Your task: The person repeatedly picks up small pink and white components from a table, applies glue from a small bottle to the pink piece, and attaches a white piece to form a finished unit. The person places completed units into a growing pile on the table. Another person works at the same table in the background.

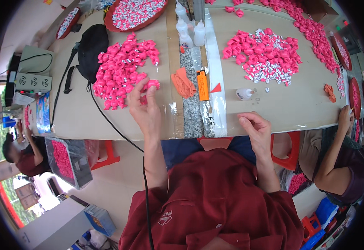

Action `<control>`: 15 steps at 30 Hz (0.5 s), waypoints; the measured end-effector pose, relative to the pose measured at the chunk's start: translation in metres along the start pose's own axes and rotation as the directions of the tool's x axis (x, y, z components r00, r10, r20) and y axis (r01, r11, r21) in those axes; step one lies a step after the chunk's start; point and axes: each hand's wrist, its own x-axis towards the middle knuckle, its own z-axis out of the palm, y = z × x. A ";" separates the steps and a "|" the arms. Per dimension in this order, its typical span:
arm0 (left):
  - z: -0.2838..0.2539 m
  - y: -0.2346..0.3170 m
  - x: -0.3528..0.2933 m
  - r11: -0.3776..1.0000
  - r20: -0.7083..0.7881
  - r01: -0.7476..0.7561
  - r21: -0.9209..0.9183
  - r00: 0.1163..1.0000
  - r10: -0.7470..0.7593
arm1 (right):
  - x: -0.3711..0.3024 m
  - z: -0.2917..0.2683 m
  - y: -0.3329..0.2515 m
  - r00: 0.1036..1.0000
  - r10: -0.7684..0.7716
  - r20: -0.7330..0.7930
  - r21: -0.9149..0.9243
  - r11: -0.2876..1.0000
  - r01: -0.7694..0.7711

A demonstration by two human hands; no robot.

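My left hand (147, 114) is at the right edge of a heap of small pink plastic figures (119, 79), thumb and fingers closed about one pink figure (152, 84). Over the table's front edge, my right hand (257, 130) has thumb and forefinger pinched together; whatever is between them is too small to make out. Beyond it a small white squeeze bottle (243, 94) lies on its side. Farther back is a second heap of pink figures (269, 48), with small white-and-pink pieces (269, 73) among and in front of them.
Between the heaps are an orange cloth (183, 82), an orange box (203, 85) and several upright white squeeze bottles (186, 39). A red tray of small pieces (112, 26) stands at the back. A black bag (93, 50) trails a cord. Co-workers sit right (336, 166) and left (30, 156).
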 end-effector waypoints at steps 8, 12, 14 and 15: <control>0.007 -0.010 -0.012 0.991 -0.016 -0.017 -0.133 1.000 0.015 | 0.002 0.000 0.000 1.000 -0.001 0.009 -0.032 0.999 0.001; 0.009 -0.008 -0.006 0.987 -0.050 -0.155 0.043 0.986 0.157 | 0.001 0.001 0.000 1.000 0.005 0.005 -0.017 1.000 -0.005; 0.012 -0.008 0.003 0.923 -0.033 -0.249 0.292 0.962 0.270 | 0.000 0.001 0.001 1.000 0.004 -0.002 -0.003 1.000 -0.004; 0.015 -0.007 0.010 0.858 -0.003 -0.266 0.439 0.955 0.297 | 0.000 0.000 0.000 1.000 0.005 -0.006 0.013 1.000 -0.005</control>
